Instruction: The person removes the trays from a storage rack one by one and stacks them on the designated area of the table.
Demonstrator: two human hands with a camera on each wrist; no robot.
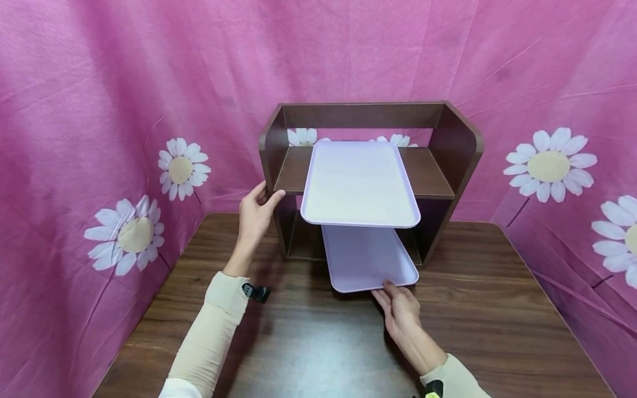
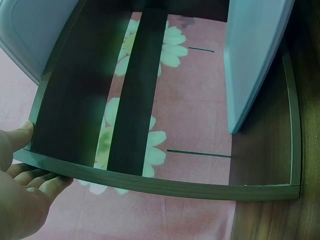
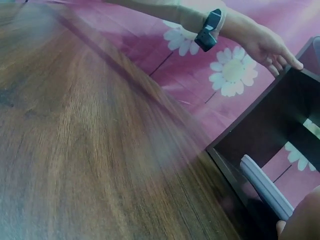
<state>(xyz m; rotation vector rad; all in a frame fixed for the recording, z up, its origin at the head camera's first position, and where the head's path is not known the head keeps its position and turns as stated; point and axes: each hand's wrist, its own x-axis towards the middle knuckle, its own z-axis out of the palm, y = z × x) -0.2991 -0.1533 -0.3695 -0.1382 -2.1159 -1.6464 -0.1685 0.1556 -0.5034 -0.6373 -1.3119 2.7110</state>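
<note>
A dark brown two-tier desktop shelf (image 1: 458, 143) stands on the table. My left hand (image 1: 255, 216) grips its left side panel at the middle board, with the thumb in front and the fingers on the outer face. On the lower level lies a lilac tray (image 1: 365, 254), its front part sticking out past the shelf. My right hand (image 1: 402, 309) pinches this tray's front edge near the right corner, thumb on top and fingers below. Above it, a second lilac tray (image 1: 360, 182) rests on the middle board and overhangs the front. The lower tray's rear is hidden beneath it.
The wood-grain table (image 1: 308, 337) reaches forward under the shelf. A pink curtain (image 1: 348, 55) with white daisies hangs behind and at both sides. Both wrists wear dark bands, the left one a black strap (image 1: 256, 292).
</note>
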